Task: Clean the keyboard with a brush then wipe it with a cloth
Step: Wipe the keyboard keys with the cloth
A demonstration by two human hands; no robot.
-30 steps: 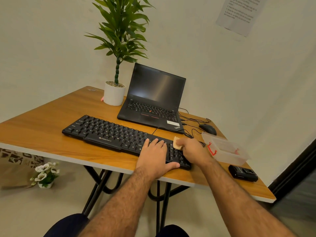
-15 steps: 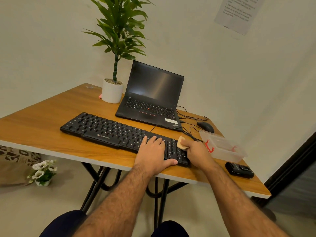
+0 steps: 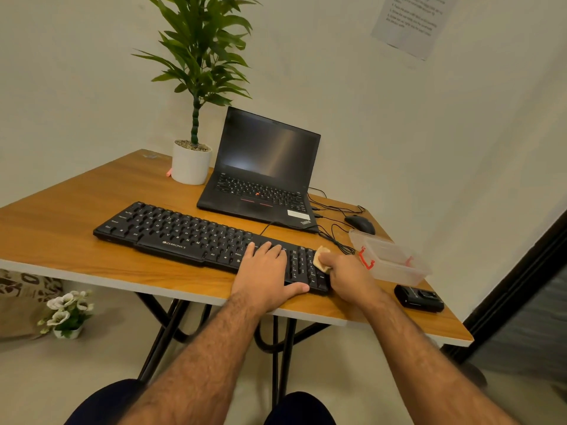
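Observation:
A black keyboard (image 3: 184,234) lies across the wooden table (image 3: 61,228). My left hand (image 3: 267,274) rests flat on its right part, fingers straight, thumb at the front edge. My right hand (image 3: 349,279) grips a small tan cloth (image 3: 320,258) and presses it against the keyboard's right end. No brush is in view.
An open black laptop (image 3: 264,173) stands behind the keyboard, a potted plant (image 3: 191,162) to its left. A mouse (image 3: 360,223) and cables lie at the back right. A clear plastic box (image 3: 389,259) and a small black device (image 3: 418,298) sit right of my right hand.
My right hand with the cloth has slid from the number pad to the keyboard's right edge. My left hand stays on the keys. The view has shifted slightly.

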